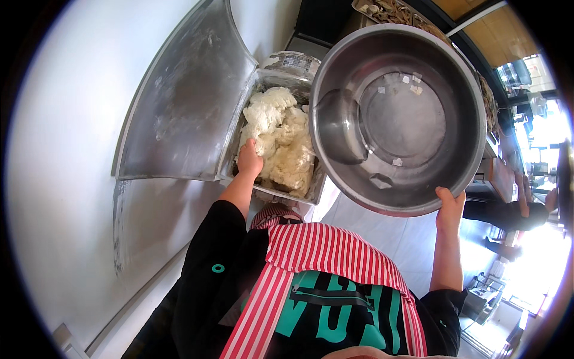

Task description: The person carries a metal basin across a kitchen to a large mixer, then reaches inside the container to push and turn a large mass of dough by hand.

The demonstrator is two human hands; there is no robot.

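A large round metal basin (397,197) is tilted up on the right, its inside facing me. My right hand (449,206) is closed on its lower right rim. A few small whitish bits and some curved shiny patches show inside it; I cannot tell whether the patches are reflections or liquid. To the left, an open metal bin (287,196) holds a lumpy mass of pale dough (281,134). My left hand (250,158) reaches over the bin's near left side, fingers curled at the dough's left edge, their tips partly hidden.
The bin's wide grey metal lid (185,102) stands raised on the left, against a white wall (72,149). Behind the basin is a tray of brownish items (397,13). Another person's dark-sleeved arm (505,214) shows at the right, with bright equipment beyond.
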